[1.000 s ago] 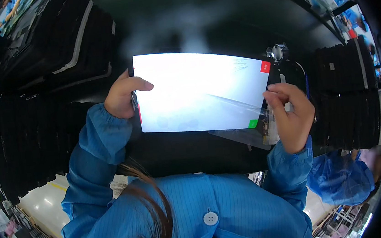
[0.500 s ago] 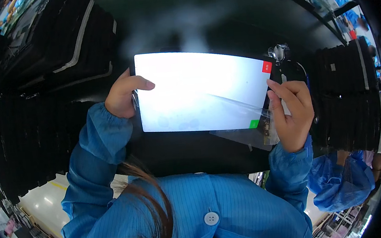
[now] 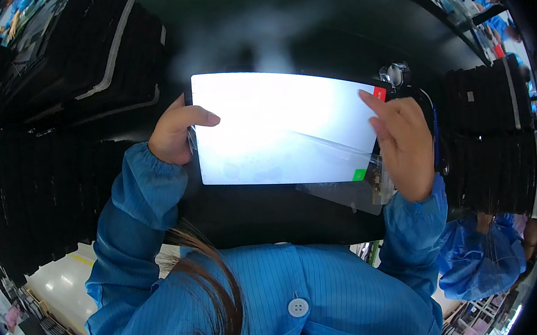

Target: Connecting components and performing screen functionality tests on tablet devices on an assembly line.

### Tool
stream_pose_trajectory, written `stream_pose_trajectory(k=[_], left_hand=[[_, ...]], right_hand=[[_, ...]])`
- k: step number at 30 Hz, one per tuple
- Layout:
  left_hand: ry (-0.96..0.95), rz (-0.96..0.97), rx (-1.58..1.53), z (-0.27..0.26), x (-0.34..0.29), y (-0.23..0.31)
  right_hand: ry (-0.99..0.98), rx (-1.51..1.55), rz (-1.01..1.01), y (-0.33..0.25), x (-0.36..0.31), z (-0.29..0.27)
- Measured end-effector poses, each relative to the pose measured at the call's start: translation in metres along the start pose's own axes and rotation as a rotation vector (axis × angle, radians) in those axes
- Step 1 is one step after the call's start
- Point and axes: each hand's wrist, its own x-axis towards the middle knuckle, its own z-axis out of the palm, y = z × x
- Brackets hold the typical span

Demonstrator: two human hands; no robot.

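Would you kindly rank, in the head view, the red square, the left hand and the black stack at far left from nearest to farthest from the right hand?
1. Red square: screen's upper-right corner, beside the right hand.
2. Left hand: at the screen's left edge.
3. Black stack: far left, beyond the left hand.

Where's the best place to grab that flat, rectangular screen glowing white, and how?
Probably by its short left edge, coming from the left, thumb on the face and fingers behind: the flat, rectangular white screen has a straight side there, where the bare left hand holds it. The opposite edge seems less handy, with the bare right hand beside it.
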Motion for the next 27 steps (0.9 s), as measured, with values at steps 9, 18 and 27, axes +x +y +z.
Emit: stream_pose_trajectory(k=[9,18,27], left_hand=[[0.008,0.001,-0.008,0.002,-0.001,0.001],[0.020,-0.015,0.007,0.001,-0.003,0.002],[0.105,0.070,0.046,0.000,-0.003,0.000]], right_hand=[[-0.042,-0.005,-0.166,-0.004,-0.001,-0.008],[-0.061,0.337,0.077,0.029,-0.055,-0.024],[-0.049,0.325,-0.018,0.016,-0.062,-0.016]])
